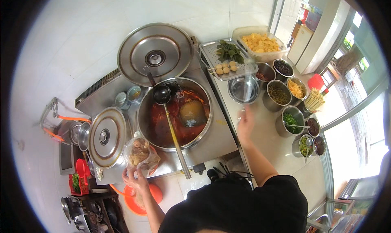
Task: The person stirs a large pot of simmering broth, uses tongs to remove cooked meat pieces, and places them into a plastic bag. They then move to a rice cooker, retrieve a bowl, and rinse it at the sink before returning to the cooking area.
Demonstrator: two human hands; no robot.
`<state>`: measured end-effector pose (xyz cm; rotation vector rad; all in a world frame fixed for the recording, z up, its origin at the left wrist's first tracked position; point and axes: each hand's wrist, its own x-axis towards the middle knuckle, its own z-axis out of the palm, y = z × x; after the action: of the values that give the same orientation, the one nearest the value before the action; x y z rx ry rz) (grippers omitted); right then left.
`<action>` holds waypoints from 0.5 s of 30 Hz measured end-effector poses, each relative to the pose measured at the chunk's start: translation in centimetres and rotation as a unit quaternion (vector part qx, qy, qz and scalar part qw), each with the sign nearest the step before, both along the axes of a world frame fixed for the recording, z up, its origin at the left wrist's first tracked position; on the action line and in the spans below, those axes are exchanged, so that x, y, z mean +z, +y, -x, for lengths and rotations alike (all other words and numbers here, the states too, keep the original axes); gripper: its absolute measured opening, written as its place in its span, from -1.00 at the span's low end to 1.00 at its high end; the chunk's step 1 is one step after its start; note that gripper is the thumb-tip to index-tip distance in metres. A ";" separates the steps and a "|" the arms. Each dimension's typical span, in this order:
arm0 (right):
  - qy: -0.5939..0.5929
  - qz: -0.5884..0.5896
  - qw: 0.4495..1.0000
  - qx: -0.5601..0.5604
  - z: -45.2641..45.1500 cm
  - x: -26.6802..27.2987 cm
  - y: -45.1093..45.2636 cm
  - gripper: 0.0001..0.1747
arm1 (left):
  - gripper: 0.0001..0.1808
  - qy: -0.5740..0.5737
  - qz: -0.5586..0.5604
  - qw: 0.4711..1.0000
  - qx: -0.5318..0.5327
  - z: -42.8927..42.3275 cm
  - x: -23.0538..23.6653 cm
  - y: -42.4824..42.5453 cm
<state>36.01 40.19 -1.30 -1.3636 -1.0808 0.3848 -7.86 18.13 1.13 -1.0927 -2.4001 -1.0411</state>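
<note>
My left hand [136, 180] grips the near edge of a clear plastic bag [141, 153] of brownish food chunks. The bag rests at the steel stove's front edge, partly over an orange rim. Blurred by motion, my right hand [246, 123] is above the counter, holding a long shiny utensil [248, 83] whose kind I cannot tell. That utensil passes over a round steel bowl [239, 91]. Between my hands stands a large steel pot [204, 138] of dark red broth. A ladle [172, 129] lies across it, and a rounded brownish thing [192, 112] sits in the broth.
Steel lids [134, 52] lean behind and left of the pot. At right, a perforated tray [210, 54] bears skewered balls and leaves, beside a tub of yellow chips [259, 43]. Several steel toppings pots [273, 103] line the counter. Below is an orange basin [155, 194].
</note>
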 end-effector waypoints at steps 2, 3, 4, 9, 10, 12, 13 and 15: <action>0.025 0.042 0.987 -0.154 -5.9 -3.9 2.3 -0.63 | -0.82 -0.002 0.011 1.000 0.006 0.1 0.2 -0.2; -0.033 0.026 0.978 -0.207 -9.7 -5.5 3.6 -0.65 | -0.82 -0.006 0.015 1.000 -0.008 0.2 0.2 -0.2; -0.023 0.072 0.974 -0.213 -13.5 -6.9 5.4 -0.66 | -0.82 -0.008 0.016 1.000 -0.013 0.3 0.2 -0.2; -0.535 0.335 0.723 -0.282 -25.4 -8.6 11.3 -0.68 | -0.83 -0.025 0.002 1.000 -0.008 -0.1 0.3 -0.7; -0.484 0.331 0.761 -0.279 -25.2 -7.7 11.9 -0.73 | -0.82 -0.033 0.012 0.999 0.004 -0.2 0.6 -0.7; -0.236 0.362 0.859 -0.275 -23.5 -4.0 12.3 -0.54 | -0.82 -0.034 0.024 0.999 0.003 -0.4 1.1 -0.6; -0.364 0.347 0.821 -0.270 -21.4 -2.2 11.8 -0.58 | -0.84 -0.032 0.023 0.999 -0.005 -0.6 1.4 -0.7; -0.426 0.215 0.856 -0.200 -15.0 1.4 10.6 -0.63 | -0.84 -0.042 0.026 0.999 -0.017 -0.5 2.0 -0.6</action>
<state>51.02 50.76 0.15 -2.2149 -1.4112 -0.3652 -7.31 17.52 3.18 -1.1312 -2.4955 -1.0623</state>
